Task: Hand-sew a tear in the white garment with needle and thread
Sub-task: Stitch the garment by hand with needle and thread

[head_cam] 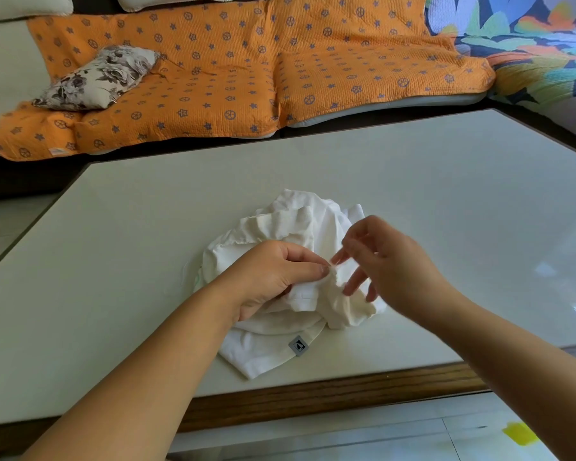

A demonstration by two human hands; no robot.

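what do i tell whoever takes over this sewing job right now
Left hand pinches a fold of the white garment, which lies bunched on the table.
Right hand hovers beside that pinch, fingertips close to it; needle and thread too small to see, so its grip is unclear.
Done: fabric gathered and held.
Left: no stitches show; treat the whole tear as unsewn.

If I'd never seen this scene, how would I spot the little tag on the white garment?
Find the pale table; a crumpled white garment lies on it. On the garment's near hem sits the tag: a small grey diamond with a dark mark, the only grey patch on the cloth.
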